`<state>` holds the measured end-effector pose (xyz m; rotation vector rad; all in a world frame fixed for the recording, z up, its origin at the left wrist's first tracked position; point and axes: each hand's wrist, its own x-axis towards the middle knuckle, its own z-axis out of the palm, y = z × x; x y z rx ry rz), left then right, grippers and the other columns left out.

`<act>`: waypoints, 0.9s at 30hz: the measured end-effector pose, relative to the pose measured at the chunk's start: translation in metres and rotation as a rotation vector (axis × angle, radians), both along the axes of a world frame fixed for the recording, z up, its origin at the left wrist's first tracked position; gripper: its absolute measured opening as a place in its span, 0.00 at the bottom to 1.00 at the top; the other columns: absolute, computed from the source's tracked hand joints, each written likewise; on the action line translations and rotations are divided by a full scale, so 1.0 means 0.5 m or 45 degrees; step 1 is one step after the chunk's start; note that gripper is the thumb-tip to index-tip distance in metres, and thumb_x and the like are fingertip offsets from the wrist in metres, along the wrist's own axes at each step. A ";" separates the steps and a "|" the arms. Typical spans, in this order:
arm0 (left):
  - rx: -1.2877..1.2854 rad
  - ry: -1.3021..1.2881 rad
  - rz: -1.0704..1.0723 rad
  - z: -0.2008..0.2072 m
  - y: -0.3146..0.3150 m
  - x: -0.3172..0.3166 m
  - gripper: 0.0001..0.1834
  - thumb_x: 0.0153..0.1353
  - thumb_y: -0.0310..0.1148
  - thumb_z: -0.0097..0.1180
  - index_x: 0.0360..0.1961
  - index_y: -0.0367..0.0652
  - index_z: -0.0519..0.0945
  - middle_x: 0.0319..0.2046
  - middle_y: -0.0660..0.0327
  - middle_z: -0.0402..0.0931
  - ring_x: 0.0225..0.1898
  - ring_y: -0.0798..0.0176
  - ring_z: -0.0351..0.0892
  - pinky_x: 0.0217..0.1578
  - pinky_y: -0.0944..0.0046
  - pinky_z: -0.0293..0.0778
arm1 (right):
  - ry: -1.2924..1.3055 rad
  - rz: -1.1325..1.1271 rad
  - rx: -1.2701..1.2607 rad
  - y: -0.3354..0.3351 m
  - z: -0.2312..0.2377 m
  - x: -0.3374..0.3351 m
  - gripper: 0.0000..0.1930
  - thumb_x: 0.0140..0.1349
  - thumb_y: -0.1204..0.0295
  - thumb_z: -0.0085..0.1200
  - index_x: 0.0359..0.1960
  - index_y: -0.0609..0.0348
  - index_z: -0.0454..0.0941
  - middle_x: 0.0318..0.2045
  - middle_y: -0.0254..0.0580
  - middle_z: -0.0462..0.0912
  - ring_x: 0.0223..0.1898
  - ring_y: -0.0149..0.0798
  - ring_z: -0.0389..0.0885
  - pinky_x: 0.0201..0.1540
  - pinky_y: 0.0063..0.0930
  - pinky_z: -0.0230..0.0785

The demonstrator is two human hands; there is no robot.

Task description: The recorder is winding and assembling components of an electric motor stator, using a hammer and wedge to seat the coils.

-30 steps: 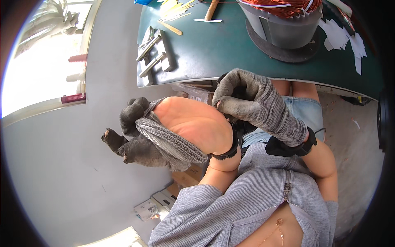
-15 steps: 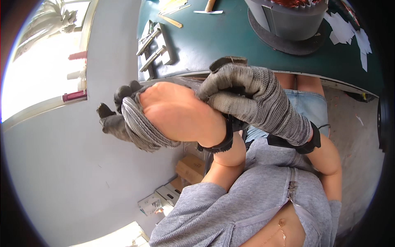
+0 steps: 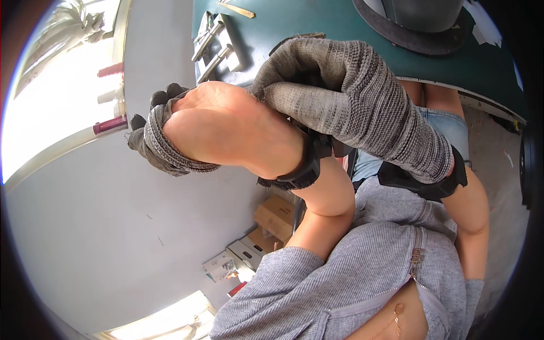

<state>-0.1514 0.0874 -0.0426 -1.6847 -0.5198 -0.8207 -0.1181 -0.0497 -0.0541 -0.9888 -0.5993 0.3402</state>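
As L glove (image 3: 152,141) bunches fwd, L hand (image 3: 232,127) barer

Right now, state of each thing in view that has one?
Left hand: palm bare, fingers gloved
Left glove: half on, bunched around the fingers
Right hand: gloved, fingers curled toward thumb
Right glove: on, reaching the wrist
Left wristband: closed around the wrist
Grey top's zip: partly open
Grey bucket: upright, top out of frame

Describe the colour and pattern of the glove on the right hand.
Grey glove, knitted in mottled lighter and darker bands; it shows best in the head view.
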 end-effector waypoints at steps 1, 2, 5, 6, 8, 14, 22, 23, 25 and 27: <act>-0.037 -0.017 -0.022 -0.002 0.001 0.004 0.06 0.65 0.24 0.43 0.38 0.31 0.70 0.30 0.63 0.69 0.28 0.67 0.70 0.29 0.73 0.68 | 0.001 -0.003 0.000 0.001 -0.003 0.001 0.08 0.57 0.76 0.52 0.38 0.63 0.79 0.30 0.33 0.81 0.34 0.23 0.76 0.39 0.19 0.71; -0.061 -0.030 -0.023 -0.010 0.004 0.005 0.06 0.65 0.24 0.43 0.38 0.31 0.69 0.30 0.63 0.69 0.28 0.67 0.70 0.29 0.73 0.68 | -0.043 -0.037 -0.011 0.001 -0.005 0.002 0.08 0.57 0.76 0.52 0.38 0.63 0.79 0.30 0.33 0.81 0.34 0.23 0.76 0.39 0.19 0.71; -0.208 -0.107 -0.107 -0.023 0.006 0.012 0.06 0.65 0.24 0.43 0.37 0.31 0.69 0.31 0.63 0.70 0.29 0.67 0.69 0.30 0.73 0.68 | -0.075 -0.057 -0.024 0.001 -0.012 0.004 0.08 0.58 0.76 0.52 0.37 0.63 0.79 0.30 0.33 0.81 0.33 0.23 0.76 0.39 0.19 0.71; -0.273 -0.143 -0.158 -0.028 0.005 0.015 0.06 0.65 0.25 0.43 0.37 0.31 0.69 0.31 0.63 0.70 0.29 0.67 0.69 0.30 0.73 0.68 | -0.063 -0.039 -0.024 0.001 -0.013 0.005 0.08 0.58 0.76 0.52 0.37 0.63 0.79 0.30 0.33 0.81 0.33 0.23 0.76 0.39 0.19 0.71; -0.428 -0.245 -0.284 -0.036 0.009 0.017 0.06 0.65 0.25 0.43 0.37 0.31 0.69 0.31 0.62 0.70 0.29 0.67 0.69 0.31 0.74 0.68 | -0.035 -0.031 -0.038 -0.001 -0.009 0.003 0.08 0.58 0.76 0.52 0.37 0.62 0.79 0.30 0.33 0.81 0.34 0.23 0.76 0.39 0.20 0.71; -0.908 -0.637 -0.905 -0.052 0.026 0.026 0.07 0.65 0.26 0.44 0.36 0.30 0.69 0.31 0.61 0.70 0.29 0.67 0.68 0.32 0.74 0.68 | -0.049 -0.072 0.022 0.003 -0.012 0.003 0.07 0.59 0.76 0.51 0.38 0.61 0.79 0.32 0.33 0.81 0.35 0.23 0.76 0.40 0.19 0.72; -1.031 -0.773 -1.015 -0.057 0.028 0.029 0.07 0.64 0.26 0.44 0.36 0.30 0.69 0.30 0.60 0.71 0.29 0.65 0.69 0.32 0.72 0.68 | -0.036 -0.006 0.036 0.000 -0.028 0.014 0.08 0.60 0.77 0.50 0.41 0.61 0.78 0.34 0.34 0.81 0.37 0.24 0.78 0.43 0.20 0.73; -1.012 -0.756 -0.983 -0.056 0.029 0.027 0.07 0.64 0.26 0.44 0.36 0.30 0.70 0.30 0.60 0.71 0.29 0.65 0.69 0.32 0.72 0.68 | -0.031 -0.004 0.034 -0.001 -0.027 0.013 0.09 0.61 0.77 0.50 0.41 0.61 0.78 0.35 0.34 0.81 0.37 0.25 0.78 0.44 0.21 0.73; -0.965 -0.711 -0.909 -0.050 0.030 0.024 0.07 0.64 0.25 0.44 0.35 0.30 0.70 0.30 0.59 0.71 0.29 0.64 0.70 0.32 0.71 0.68 | -0.024 -0.008 0.030 -0.001 -0.025 0.010 0.09 0.61 0.76 0.50 0.42 0.62 0.78 0.35 0.35 0.81 0.38 0.26 0.78 0.44 0.21 0.73; -0.906 -0.650 -0.810 -0.049 0.028 0.024 0.07 0.64 0.25 0.44 0.35 0.30 0.70 0.30 0.59 0.71 0.30 0.63 0.71 0.32 0.71 0.68 | -0.028 -0.044 0.025 0.002 -0.025 0.007 0.09 0.61 0.76 0.49 0.42 0.62 0.78 0.36 0.36 0.81 0.38 0.26 0.78 0.44 0.22 0.73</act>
